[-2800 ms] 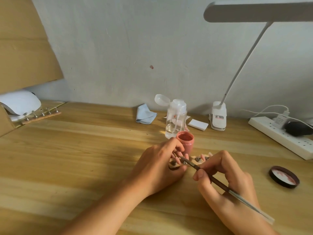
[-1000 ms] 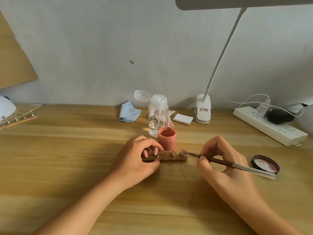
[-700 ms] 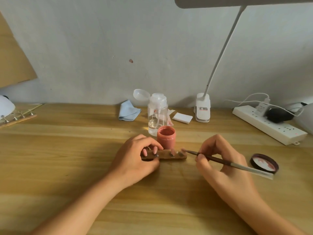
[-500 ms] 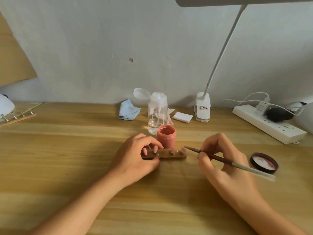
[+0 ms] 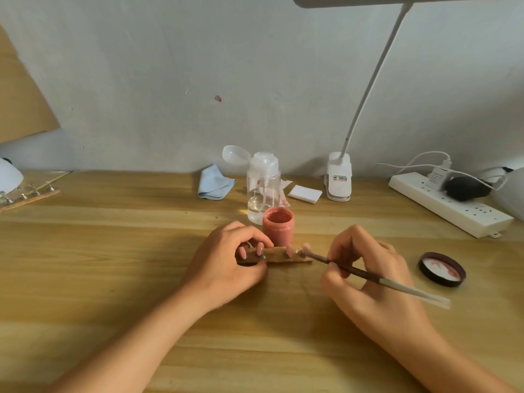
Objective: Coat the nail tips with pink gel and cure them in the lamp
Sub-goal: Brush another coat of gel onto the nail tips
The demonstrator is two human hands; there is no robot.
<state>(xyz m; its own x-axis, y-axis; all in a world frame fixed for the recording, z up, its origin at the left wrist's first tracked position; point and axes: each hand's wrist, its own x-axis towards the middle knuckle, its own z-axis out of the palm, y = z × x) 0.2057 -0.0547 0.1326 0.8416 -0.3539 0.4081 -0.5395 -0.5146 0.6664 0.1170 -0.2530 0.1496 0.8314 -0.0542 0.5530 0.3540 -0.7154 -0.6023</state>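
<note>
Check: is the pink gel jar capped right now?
No, the pink gel jar stands open, and its lid lies inside-up, apart from it, to the right of the right hand.

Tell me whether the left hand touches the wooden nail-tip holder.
Touching. The head view shows the left hand curled over the left end of the wooden holder, gripping it.

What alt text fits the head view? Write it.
A right hand holds a brush at the rightmost nail tip on a wooden strip that the left hand grips on a desk. An open jar of pink gel stands just behind, its lid to the right.
</note>
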